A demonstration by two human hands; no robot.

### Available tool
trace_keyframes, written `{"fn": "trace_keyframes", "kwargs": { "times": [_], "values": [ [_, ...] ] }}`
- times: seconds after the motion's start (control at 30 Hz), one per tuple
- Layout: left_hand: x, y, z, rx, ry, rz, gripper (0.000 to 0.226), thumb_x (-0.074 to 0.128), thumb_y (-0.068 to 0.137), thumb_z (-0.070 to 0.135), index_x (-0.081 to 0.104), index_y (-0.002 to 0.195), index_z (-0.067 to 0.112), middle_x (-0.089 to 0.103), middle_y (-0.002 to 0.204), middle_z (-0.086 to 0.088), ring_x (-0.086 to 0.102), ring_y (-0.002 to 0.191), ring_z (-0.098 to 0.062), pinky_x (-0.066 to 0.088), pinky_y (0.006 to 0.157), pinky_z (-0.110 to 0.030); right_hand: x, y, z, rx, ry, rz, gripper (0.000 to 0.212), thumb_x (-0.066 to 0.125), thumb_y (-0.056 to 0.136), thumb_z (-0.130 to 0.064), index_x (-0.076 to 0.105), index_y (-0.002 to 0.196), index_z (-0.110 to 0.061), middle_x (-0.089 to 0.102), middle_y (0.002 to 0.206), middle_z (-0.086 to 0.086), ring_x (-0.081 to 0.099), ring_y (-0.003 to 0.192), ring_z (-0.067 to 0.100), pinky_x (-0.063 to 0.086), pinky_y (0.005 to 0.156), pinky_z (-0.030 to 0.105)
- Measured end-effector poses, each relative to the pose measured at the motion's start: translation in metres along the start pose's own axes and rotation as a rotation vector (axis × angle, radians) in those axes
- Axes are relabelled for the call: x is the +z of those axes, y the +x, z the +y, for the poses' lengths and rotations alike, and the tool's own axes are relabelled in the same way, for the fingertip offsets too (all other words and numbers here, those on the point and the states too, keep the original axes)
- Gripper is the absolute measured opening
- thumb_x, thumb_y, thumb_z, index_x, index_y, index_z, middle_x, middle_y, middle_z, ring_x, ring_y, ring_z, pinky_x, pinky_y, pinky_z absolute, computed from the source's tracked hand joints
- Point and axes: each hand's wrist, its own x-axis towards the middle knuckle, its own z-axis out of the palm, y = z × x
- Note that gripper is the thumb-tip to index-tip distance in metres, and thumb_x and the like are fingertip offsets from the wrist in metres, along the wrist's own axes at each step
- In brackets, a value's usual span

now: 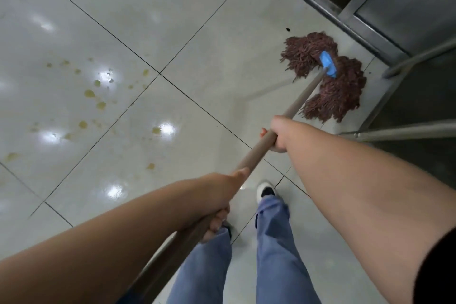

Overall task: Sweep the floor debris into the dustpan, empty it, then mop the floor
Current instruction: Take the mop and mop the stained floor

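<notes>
I'm mopping: yellowish stains point(90, 93) are sitting well left of both my hands on the tiled floor point(197, 20). Mop handle point(251, 155) is running up-right from my fingers. Maroon string mop head point(328, 76) is lying splayed beyond my right hand point(277, 134), the nearer one. Left hand point(217, 202) is behind; both are wrapping the handle.

One head-worn wide-angle view looks steeply down at the tiled floor point(172, 20) from standing height.
</notes>
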Motion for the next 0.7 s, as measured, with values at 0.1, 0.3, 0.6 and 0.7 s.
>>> {"fn": "trace_keyframes", "kwargs": {
  "times": [0.1, 0.3, 0.6, 0.7],
  "values": [
    [0.006, 0.008, 0.044, -0.004, 0.037, 0.007, 0.067, 0.031, 0.084, 0.073, 0.037, 0.056, 0.012, 0.034, 0.033, 0.001, 0.031, 0.026, -0.012, 0.03, 0.038, -0.009, -0.019, 0.011, -0.037, -0.016, 0.013, 0.011, 0.03, 0.028, 0.1, -0.015, 0.034, 0.072, -0.007, 0.045, 0.063, 0.006, 0.038, 0.014, 0.009, 0.039, 0.023, 0.02],
    [0.048, 0.028, 0.094, -0.001, 0.035, 0.0, 0.068, 0.032, 0.083, 0.074, 0.039, 0.055, 0.012, 0.036, 0.037, -0.002, 0.032, 0.028, -0.015, 0.033, 0.04, -0.012, -0.071, 0.033, -0.074, -0.005, -0.068, 0.023, 0.031, 0.026, 0.101, -0.018, 0.032, 0.073, -0.007, 0.043, 0.065, 0.006, 0.04, 0.015, 0.009, 0.039, 0.022, 0.021],
    [0.073, 0.034, 0.089, 0.024, -0.015, 0.044, 0.066, 0.037, 0.083, 0.073, 0.038, 0.059, 0.011, 0.034, 0.032, 0.0, 0.03, 0.023, -0.012, 0.033, 0.037, -0.009, -0.088, 0.038, -0.064, -0.001, -0.128, 0.043, 0.025, 0.032, 0.1, -0.018, 0.038, 0.081, -0.004, 0.045, 0.072, 0.01, 0.049, 0.053, 0.021, 0.047, 0.031, 0.027],
    [0.079, 0.036, 0.069, 0.071, -0.07, 0.031, 0.064, 0.039, 0.083, 0.071, 0.038, 0.06, 0.011, 0.031, 0.027, 0.002, 0.028, 0.019, -0.011, 0.034, 0.035, -0.009, -0.082, 0.034, -0.047, -0.046, -0.005, 0.039, 0.016, 0.037, 0.1, -0.02, 0.04, 0.092, -0.006, 0.047, 0.077, 0.009, 0.051, 0.042, 0.021, 0.047, 0.034, 0.022]
  ]
}}
